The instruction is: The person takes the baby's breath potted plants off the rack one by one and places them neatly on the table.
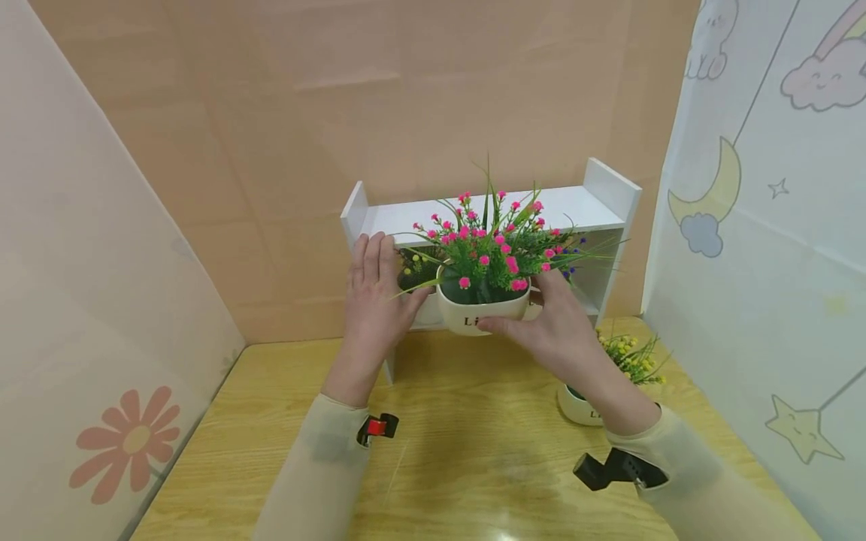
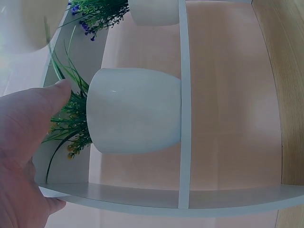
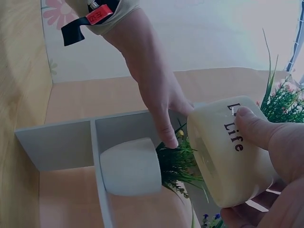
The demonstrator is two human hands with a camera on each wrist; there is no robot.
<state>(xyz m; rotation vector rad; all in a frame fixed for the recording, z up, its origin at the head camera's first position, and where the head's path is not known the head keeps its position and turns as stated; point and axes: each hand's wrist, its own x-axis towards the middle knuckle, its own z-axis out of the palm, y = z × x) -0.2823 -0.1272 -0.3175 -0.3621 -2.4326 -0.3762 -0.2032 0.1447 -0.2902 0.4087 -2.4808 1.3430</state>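
In the head view my right hand (image 1: 558,323) holds a potted plant with pink flowers (image 1: 451,309) in front of a white shelf (image 1: 406,219). Its thumb presses the lettered front of the cream pot while the fingers wrap behind, as the right wrist view shows. My left hand (image 1: 372,308) rests at the shelf's upper left corner, fingers straight and thumb spread towards the middle. Below that thumb, a white pot with yellow-flowered greenery (image 2: 133,111) stands in the shelf's compartment. Another pot with purple flowers (image 2: 154,12) is beside it, partly cut off in the left wrist view.
On the wooden table (image 1: 460,451), a second yellow-flowered potted plant (image 1: 578,409) stands at the right, partly behind my right forearm. Brown paper (image 1: 284,150) covers the wall behind the shelf. Patterned white panels (image 1: 764,263) rise at both sides.
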